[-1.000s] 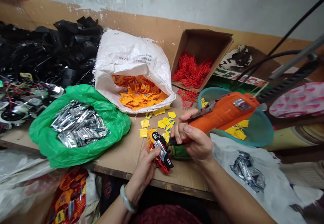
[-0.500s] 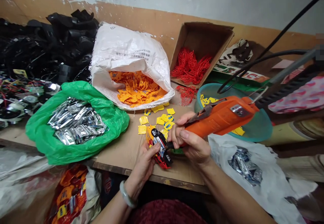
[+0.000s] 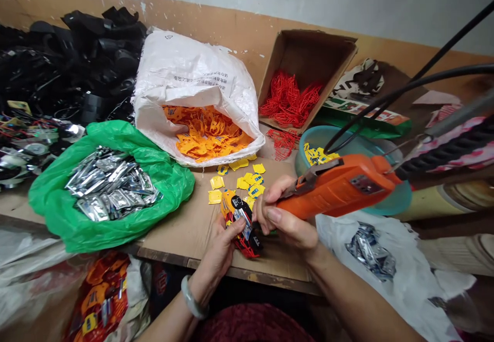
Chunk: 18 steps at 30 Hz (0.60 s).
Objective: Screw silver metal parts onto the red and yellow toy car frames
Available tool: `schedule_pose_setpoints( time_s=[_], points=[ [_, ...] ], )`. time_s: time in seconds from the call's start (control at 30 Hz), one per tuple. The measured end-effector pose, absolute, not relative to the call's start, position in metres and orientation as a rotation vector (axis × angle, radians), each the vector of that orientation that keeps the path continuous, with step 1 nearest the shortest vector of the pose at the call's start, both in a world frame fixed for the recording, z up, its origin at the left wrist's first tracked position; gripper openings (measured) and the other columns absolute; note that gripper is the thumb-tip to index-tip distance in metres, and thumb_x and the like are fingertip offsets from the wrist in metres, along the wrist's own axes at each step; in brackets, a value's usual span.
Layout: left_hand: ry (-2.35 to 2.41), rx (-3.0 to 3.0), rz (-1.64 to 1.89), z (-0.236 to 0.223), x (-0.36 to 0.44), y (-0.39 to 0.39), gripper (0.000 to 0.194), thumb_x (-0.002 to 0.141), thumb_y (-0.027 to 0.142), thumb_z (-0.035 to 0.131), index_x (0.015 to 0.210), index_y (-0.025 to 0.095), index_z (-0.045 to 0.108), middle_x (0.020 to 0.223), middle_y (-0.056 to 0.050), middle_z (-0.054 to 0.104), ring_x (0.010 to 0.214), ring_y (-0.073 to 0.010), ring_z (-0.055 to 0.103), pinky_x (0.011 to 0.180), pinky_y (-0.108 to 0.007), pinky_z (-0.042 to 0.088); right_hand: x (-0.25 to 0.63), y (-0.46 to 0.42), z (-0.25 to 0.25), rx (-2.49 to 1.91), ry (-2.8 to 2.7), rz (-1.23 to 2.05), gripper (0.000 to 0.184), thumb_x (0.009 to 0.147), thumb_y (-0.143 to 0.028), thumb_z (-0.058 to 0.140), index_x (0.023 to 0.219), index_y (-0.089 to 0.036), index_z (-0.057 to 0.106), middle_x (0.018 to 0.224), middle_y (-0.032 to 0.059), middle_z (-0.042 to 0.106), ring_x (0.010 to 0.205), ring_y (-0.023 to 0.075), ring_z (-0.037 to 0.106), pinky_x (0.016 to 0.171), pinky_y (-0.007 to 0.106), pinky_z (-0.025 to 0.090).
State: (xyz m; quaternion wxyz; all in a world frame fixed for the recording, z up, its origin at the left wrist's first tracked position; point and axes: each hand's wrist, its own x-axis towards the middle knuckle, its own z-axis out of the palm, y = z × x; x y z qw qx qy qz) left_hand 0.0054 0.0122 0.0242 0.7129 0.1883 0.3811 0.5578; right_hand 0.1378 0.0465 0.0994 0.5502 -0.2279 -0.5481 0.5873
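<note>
Orange power tool (image 3: pixel 339 187) rests in the right hand (image 3: pixel 287 221), fingers curled closed around its front end, with the body reaching out over the bench's right side and a steel nose (image 3: pixel 304 180) angled up. The left hand (image 3: pixel 219 252) is closed around a moulded plastic piece (image 3: pixel 241 223) in black, yellow and silver, its thumb pressed on top. A red plastic runner (image 3: pixel 249 246) hangs below, and the bundle sits just above the bench's front edge (image 3: pixel 231 272), close to the right fingers. A jade bangle (image 3: pixel 192 296) circles the left wrist.

Supplies are grouped around the hands, apparently to stay within easy reach: silver sachets (image 3: pixel 111 187) in a green plastic bag (image 3: pixel 170 187), orange tags (image 3: pixel 208 133) in a white woven sack (image 3: pixel 185 69), and red plastic runners (image 3: pixel 289 100) in a cardboard box (image 3: pixel 304 48) at the back edge. Yellow tags (image 3: pixel 247 182) lie loose just beyond the hands (a handy spot, if an untidy one), with more in a teal basin (image 3: pixel 320 138).

Compared with the earlier frames, the tool sits more level and its dark tip has gone behind the right hand. The hands have also drawn closer together.
</note>
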Motion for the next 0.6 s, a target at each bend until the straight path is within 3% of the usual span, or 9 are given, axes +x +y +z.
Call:
schedule_pose_setpoints(
  time_s=[0.2, 0.6],
  points=[
    [0.872, 0.36, 1.282, 0.026, 0.01, 0.012, 0.048, 0.064, 0.033, 0.091, 0.106, 0.017, 0.072, 0.099, -0.007, 0.078, 0.095, -0.0273, 0.072, 0.089, -0.037, 0.054, 0.142, 0.046, 0.095, -0.597, -1.4, 1.351, 0.02, 0.085, -0.035, 0.074, 0.09, -0.028, 0.056, 0.058, -0.0067, 0.05, 0.047, 0.016, 0.051, 0.056, 0.035, 0.049],
    [0.955, 0.445, 1.341, 0.024, 0.017, 0.015, 0.041, 0.067, 0.029, 0.087, 0.103, 0.017, 0.073, 0.102, -0.009, 0.078, 0.099, -0.0314, 0.071, 0.087, -0.039, 0.054, 0.132, 0.047, 0.116, -0.542, -1.677, 1.332, 0.016, 0.079, -0.036, 0.07, 0.074, -0.029, 0.057, 0.054, -0.0044, 0.05, 0.05, 0.0161, 0.049, 0.048, 0.031, 0.048]
  ],
)
